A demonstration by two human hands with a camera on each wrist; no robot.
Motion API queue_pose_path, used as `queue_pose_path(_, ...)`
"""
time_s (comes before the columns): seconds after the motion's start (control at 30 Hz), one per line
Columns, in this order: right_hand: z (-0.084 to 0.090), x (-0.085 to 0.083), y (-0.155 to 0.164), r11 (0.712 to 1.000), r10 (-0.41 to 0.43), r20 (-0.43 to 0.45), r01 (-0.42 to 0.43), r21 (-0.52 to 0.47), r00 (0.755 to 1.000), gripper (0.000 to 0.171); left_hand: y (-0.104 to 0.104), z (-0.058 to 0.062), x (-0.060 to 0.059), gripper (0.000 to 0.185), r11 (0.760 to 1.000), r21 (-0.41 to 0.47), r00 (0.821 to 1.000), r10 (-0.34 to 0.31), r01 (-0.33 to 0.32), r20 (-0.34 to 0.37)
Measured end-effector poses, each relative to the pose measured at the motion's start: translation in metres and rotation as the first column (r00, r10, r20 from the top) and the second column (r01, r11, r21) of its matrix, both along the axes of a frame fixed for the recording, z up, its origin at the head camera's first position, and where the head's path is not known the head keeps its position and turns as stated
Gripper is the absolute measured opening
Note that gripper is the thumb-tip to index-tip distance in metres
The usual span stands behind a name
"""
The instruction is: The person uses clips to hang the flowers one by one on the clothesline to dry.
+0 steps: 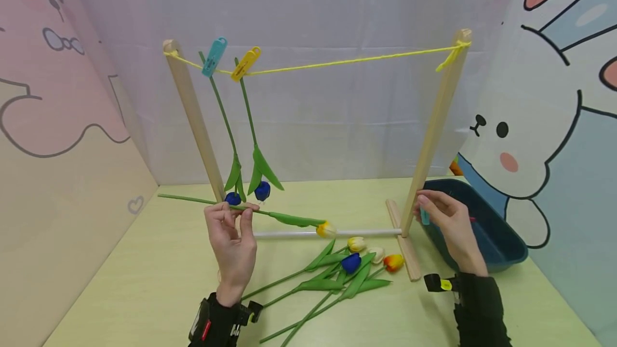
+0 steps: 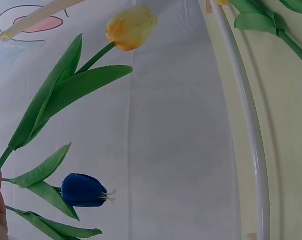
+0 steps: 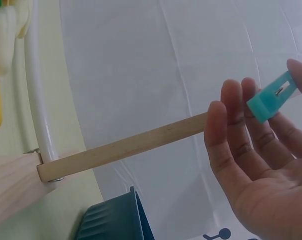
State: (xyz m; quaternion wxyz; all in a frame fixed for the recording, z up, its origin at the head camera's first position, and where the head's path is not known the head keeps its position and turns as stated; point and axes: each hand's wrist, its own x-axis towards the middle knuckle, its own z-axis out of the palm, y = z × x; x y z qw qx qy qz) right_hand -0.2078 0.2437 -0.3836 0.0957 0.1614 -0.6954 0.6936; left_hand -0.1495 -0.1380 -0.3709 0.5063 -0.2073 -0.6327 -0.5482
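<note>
Tulip (image 1: 270,214) level, bloom rightward

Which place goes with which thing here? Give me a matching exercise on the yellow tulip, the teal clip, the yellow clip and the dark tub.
Things:
1. yellow tulip
2. teal clip
3. yellow clip
4. dark tub

Places:
a. clipped on the yellow string
b. on the table right of the rack
c. stem held in the left hand
d. pinched in the right hand

Pairs: 1-c, 2-d, 3-a, 4-b

A yellow-headed tulip (image 1: 289,219) is held level; a teal clothespin (image 1: 424,216) is pinched upright.
</note>
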Motion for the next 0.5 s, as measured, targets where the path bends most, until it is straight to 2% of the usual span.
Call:
queue_pose_path(0.1, -0.0002, -0.0009, -0.0012, 1.0, 0.005, -0.007, -0.005, -0.01, 1.0, 0.024, -0.0019, -0.0004, -0.0013, 0.032, 0.992, -0.078, 0.994, 0.097, -0.102, -0.058)
queue_pose_path(0.2, -0.0002, -0.0012, -0.0017, 1.0, 0.016, -0.014, -0.017, -0.025, 1.0, 0.023, -0.005, -0.0002, -0.0022, 0.027, 0.958, -0.185, 0.972, 0.198, -0.22, -0.128)
queue_pose_path(0.27, -0.0005, -0.0012, -0.0017, 0.999, 0.024, -0.018, -0.024, -0.03, 1.0, 0.022, -0.0064, 0.0, -0.0026, 0.026, 0.937, -0.231, 0.96, 0.226, -0.26, -0.165)
queue_pose_path(0.33, -0.001, -0.0011, -0.0018, 0.999, 0.028, -0.021, -0.028, -0.033, 0.999, 0.022, -0.0067, 0.0005, -0.0026, 0.027, 0.937, -0.253, 0.964, 0.201, -0.242, -0.175)
queue_pose_path(0.5, -0.0023, -0.0017, -0.0026, 0.999, 0.022, -0.019, -0.023, -0.044, 1.0, 0.022, -0.004, 0.0013, -0.0027, 0.028, 0.963, -0.24, 0.984, 0.081, -0.118, -0.159)
